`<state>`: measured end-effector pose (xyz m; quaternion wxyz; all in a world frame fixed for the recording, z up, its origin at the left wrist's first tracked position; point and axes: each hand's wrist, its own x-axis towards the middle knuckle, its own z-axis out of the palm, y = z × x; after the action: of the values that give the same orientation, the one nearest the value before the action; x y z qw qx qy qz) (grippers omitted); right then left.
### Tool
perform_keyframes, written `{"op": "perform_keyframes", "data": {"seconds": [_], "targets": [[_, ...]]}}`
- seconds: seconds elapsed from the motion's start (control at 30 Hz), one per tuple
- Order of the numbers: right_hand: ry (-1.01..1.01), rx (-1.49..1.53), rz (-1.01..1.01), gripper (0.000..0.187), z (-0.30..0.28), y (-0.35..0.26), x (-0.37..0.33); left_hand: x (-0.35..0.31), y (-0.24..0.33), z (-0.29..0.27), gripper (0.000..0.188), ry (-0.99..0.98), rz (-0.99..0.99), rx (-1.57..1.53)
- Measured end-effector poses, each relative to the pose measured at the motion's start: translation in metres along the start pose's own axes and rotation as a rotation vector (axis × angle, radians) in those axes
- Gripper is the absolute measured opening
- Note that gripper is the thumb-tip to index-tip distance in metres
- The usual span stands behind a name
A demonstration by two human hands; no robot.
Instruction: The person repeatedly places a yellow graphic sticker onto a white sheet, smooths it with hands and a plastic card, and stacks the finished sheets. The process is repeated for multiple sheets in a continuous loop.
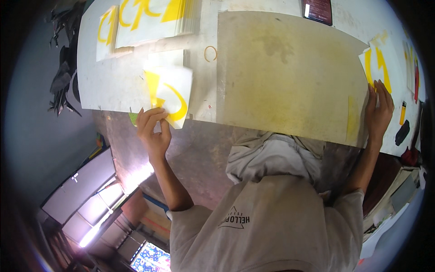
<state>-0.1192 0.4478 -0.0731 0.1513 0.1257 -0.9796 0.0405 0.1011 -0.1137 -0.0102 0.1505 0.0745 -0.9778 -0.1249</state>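
My left hand (153, 129) pinches the near edge of a white sheet (174, 84) printed with a yellow design, by the front edge of the table on the left. Part of another white sheet (170, 58) shows just behind it. On the far right, my right hand (380, 109) has its fingers stretched out, the tips resting on the lower part of a similar yellow-printed white sheet (376, 61). Its palm is beside the right edge of a large beige board (290, 72) lying on the table.
Yellow-printed stacks (152, 27) stand at the back left. A rubber band (210, 54) lies beside the board. A dark-screened device (318, 11) sits at the back. Near my right hand are a yellow lighter (403, 113) and a black object (402, 133). A yellow strip (351, 119) marks the board.
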Motion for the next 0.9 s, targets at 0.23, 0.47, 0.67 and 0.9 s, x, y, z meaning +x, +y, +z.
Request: {"op": "perform_keyframes", "data": {"seconds": [0.23,0.47,0.67,0.9], "targets": [[0.261,0.038,0.006,0.021,-0.002,-0.013,-0.015,0.006,0.056,0.03,0.03,0.285,-0.008,-0.133],[0.146,0.277,-0.462,0.031,-0.037,-0.111,-0.051,0.074,0.198,0.108,0.049,-0.382,-0.706,-1.787],[0.075,0.832,-0.013,0.044,-0.031,-0.13,-0.049,0.088,0.198,0.116,0.034,-0.482,-0.621,-1.458],[-0.156,1.361,0.647,0.014,-0.031,-0.125,-0.036,0.058,0.17,0.123,0.047,-0.317,-0.621,-1.744]]}}
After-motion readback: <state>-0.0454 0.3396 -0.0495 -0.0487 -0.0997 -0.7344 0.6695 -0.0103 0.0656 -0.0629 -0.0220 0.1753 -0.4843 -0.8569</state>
